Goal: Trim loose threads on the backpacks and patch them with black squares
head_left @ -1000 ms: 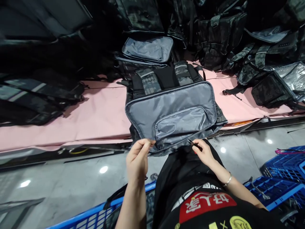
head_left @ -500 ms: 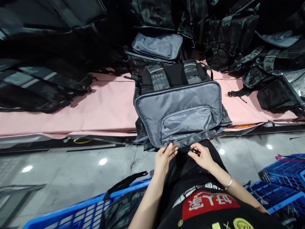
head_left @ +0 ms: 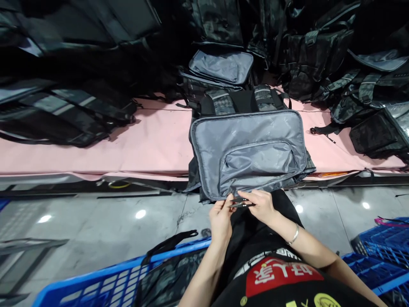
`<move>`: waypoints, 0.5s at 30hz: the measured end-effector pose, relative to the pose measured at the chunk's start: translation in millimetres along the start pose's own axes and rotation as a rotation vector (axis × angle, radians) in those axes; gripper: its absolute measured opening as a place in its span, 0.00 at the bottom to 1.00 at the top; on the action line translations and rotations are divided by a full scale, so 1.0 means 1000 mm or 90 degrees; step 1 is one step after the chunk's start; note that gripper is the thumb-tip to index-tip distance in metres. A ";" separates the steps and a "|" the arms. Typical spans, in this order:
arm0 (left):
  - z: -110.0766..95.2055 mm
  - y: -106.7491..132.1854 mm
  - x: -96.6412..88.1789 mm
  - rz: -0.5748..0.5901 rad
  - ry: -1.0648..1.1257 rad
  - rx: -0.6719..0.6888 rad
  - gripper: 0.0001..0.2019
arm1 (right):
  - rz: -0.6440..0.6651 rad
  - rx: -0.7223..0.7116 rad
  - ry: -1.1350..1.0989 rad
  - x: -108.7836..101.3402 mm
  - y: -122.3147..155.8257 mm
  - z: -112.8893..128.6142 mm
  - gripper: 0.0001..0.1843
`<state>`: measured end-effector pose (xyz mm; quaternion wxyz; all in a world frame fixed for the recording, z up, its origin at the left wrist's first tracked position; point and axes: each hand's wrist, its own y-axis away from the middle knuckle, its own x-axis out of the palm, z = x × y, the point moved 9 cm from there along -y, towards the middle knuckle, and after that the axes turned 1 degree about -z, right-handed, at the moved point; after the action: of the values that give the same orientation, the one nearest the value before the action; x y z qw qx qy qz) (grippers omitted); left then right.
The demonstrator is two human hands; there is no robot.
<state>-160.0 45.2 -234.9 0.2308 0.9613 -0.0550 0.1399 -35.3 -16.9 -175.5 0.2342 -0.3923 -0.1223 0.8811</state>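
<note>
Here's the bag (head_left: 251, 143), sitting at the front edge of the pink cloth (head_left: 156, 143), its flap (head_left: 207, 140) laid open toward the person, grey lining up, a pocket (head_left: 258, 161) bulging on the lower right of it. The straps (head_left: 223, 102) lie just behind, along the top. And down at the flap's near edge, both hands are in close! The right hand (head_left: 261, 206) has the snips (head_left: 244, 204), thumb and fingers closed around the handle, dark blades pointing left, straight at the other hand. The left hand (head_left: 221, 217) is right there at the tips, thumb and fingers drawn narrow, nearly together by the flap's corner; whether they pinch anything, I cannot tell. A silver bracelet (head_left: 294, 235) shows on the right wrist, a red panel (head_left: 284, 276) on the black shirt below. Wide to the left, a dark bag (head_left: 73, 113) lies on the cloth; behind, another shows a grey lid (head_left: 222, 67); off right, a loose strap (head_left: 326, 129) trails beside a pouch (head_left: 372, 133). Down on the tiled floor (head_left: 121, 230), a blue crate (head_left: 126, 267) stands lower left, with more crates (head_left: 383, 238) over on the right
</note>
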 end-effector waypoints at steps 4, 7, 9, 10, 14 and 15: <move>-0.001 0.006 -0.001 -0.012 -0.029 -0.008 0.21 | -0.042 -0.034 -0.040 -0.009 0.004 0.006 0.16; 0.000 0.013 -0.001 0.002 -0.044 -0.006 0.22 | -0.073 -0.056 -0.027 -0.019 0.013 0.004 0.17; 0.001 0.013 0.001 0.021 -0.037 -0.008 0.22 | -0.069 -0.081 -0.001 -0.017 0.016 -0.002 0.16; 0.002 0.012 0.001 0.030 -0.034 -0.010 0.22 | -0.067 -0.087 0.011 -0.015 0.017 -0.006 0.15; 0.005 0.006 -0.001 0.046 -0.033 0.004 0.23 | -0.087 -0.070 0.050 -0.006 0.017 -0.023 0.11; 0.007 0.005 -0.001 0.049 -0.035 0.009 0.23 | -0.103 -0.043 0.058 -0.006 0.017 -0.028 0.11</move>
<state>-159.9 37.8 -239.0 0.2167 0.9636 -0.0971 0.1228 -16.7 -33.6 -197.1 0.2964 -0.4288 -0.1725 0.8358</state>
